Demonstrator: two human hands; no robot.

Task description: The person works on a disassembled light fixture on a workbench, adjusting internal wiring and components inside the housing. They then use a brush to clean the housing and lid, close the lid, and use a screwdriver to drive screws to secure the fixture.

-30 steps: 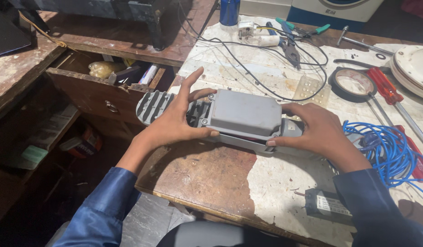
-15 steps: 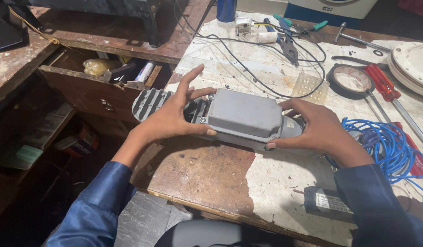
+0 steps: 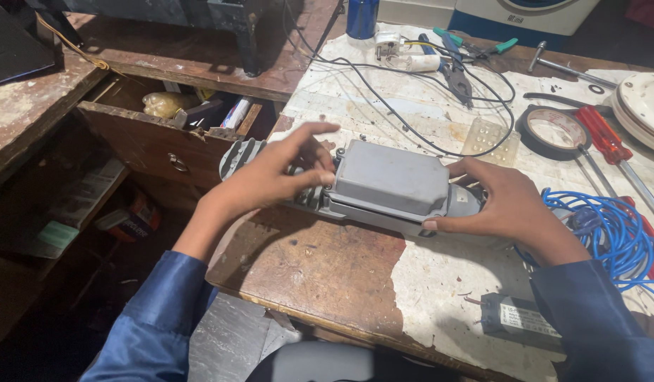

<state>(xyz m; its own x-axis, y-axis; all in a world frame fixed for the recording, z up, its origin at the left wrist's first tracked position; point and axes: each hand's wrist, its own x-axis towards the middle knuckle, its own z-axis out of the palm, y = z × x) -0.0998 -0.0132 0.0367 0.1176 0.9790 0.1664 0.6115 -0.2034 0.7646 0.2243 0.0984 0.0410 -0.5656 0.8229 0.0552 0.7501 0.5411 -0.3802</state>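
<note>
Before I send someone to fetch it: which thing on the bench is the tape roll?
On the worn white workbench, look right of the grey housing, beyond the right hand. The black tape roll lies flat beside a red-handled screwdriver, the only ring there.

Grey housing point(image 3: 391, 185), boxy lid on top, ribbed fins at one end, lies flat across the worktop point(image 3: 327, 276) edge.

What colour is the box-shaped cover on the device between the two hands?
Plain grey; the cover shows best in the head view.
</note>
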